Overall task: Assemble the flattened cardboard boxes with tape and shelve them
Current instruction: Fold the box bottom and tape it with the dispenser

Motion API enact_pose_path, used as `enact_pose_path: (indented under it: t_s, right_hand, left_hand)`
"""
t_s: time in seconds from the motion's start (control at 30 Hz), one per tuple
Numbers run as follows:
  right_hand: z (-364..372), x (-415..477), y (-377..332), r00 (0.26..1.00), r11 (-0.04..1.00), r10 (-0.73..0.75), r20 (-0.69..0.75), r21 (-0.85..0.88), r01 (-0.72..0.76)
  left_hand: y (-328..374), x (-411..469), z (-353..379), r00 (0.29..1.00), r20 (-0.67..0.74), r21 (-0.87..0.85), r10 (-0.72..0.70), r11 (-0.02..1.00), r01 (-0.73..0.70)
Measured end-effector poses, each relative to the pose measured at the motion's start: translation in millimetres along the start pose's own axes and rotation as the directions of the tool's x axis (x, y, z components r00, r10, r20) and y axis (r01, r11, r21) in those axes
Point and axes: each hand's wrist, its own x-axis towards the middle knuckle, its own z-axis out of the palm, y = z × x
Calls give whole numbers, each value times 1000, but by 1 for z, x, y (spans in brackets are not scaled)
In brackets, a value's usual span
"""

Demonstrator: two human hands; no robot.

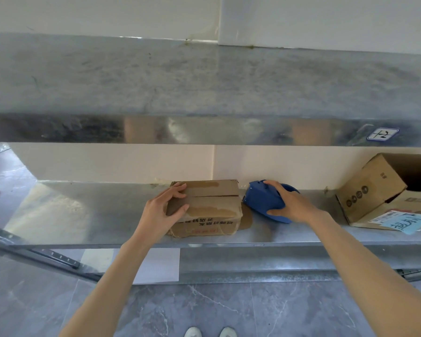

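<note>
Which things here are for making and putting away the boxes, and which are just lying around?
For the job: small cardboard box, gripped by the left hand; blue tape dispenser, gripped by the right hand; metal shelf.
Lying about, untouched: tilted open box, blue paper note, sticker, white sheet.

Soft daylight, glare on metal shelf point(58, 210), edges warped.

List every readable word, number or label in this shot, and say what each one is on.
Sticker on the upper shelf edge: handwritten, perhaps "+2", unsure.
Small box: upside-down Chinese print, too blurred to quote.
Blue note on a flat carton: handwritten characters, illegible.
Tilted box: round symbols and tiny print, unreadable.
</note>
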Motion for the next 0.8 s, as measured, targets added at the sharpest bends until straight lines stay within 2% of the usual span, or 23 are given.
enact_pose_path:
  t_s: [0.23, 0.33, 0.5, 0.63, 0.7, 0.8]
  right_hand:
    - [4, -2, -4, 999, 998, 51, -7, 35, -50]
    - [3, -8, -6, 999, 997, 33, -19, 65, -32]
    - [-8, -28, -18, 988, 998, -15, -153, -69, 4]
    - [-28, -43, -49, 938, 979, -120, -324, -195, 58]
    - [-37, -47, -64, 911, 940, -209, -355, -329, 87]
    - [-47, -50, -72, 898, 910, -240, -369, -407, 76]
  left_hand:
    - [3, 0, -6, 998, 40, 109, 39, 993, -44]
    - [3, -2, -1, 1000, -5, 54, 0, 999, 0]
    - [0, -1, -4, 998, -2, -70, -55, 996, 54]
    - [-1, -1, -6, 998, 3, -119, -57, 991, 57]
    - [-1, -1, -8, 998, 6, -143, -64, 988, 64]
    - [-2, -1, -11, 997, 12, -151, -72, 986, 73]
